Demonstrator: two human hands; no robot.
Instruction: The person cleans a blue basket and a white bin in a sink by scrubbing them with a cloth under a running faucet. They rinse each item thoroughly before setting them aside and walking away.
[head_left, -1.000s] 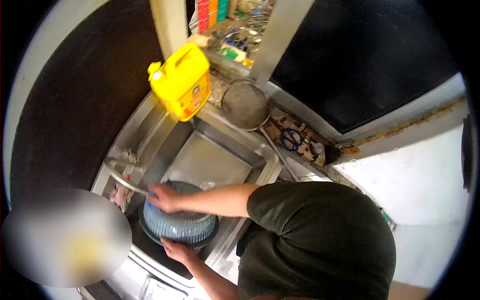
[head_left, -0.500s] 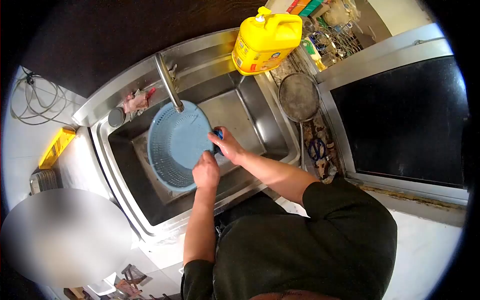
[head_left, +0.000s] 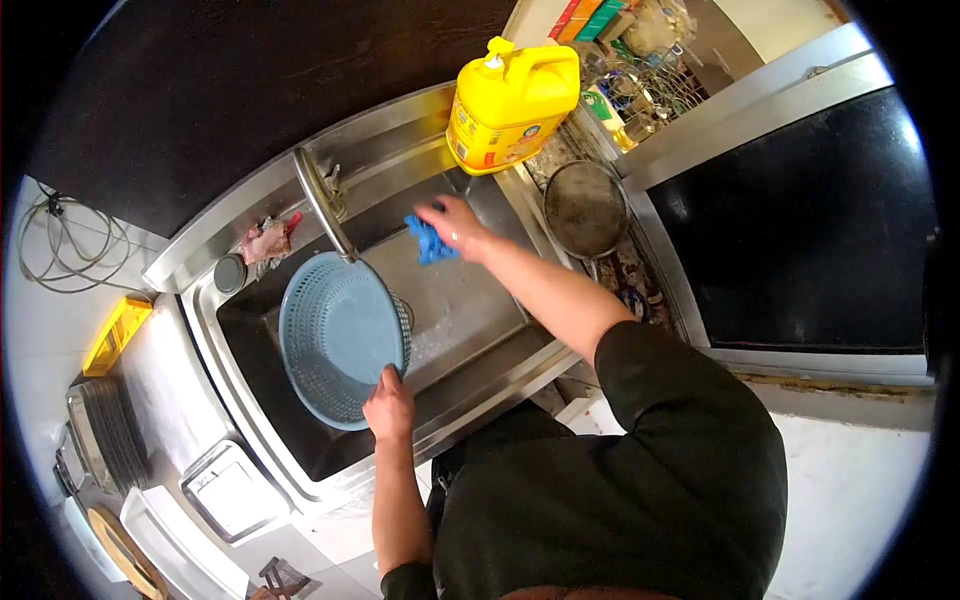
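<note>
A light blue perforated basin (head_left: 350,330) is tilted in the left part of the steel sink (head_left: 455,300), beneath the faucet (head_left: 322,200). My left hand (head_left: 389,405) grips the basin's near rim, thumb on the inside. To the right and farther back, my right hand (head_left: 455,225) is closed around a crumpled blue cloth (head_left: 430,241) above the sink. The cloth hangs out on the left side of the fingers and does not touch the basin.
A yellow jug (head_left: 510,108) stands at the sink's back right corner. Right of the sink lies a round strainer (head_left: 586,208). A jar (head_left: 230,273) and a pink rag (head_left: 265,243) sit on the back left ledge. Stacked trays (head_left: 108,435) stand at the left.
My right hand has moved away from the basin's rim, back and to the right, with the blue cloth. The basin and my left hand have shifted toward me.
</note>
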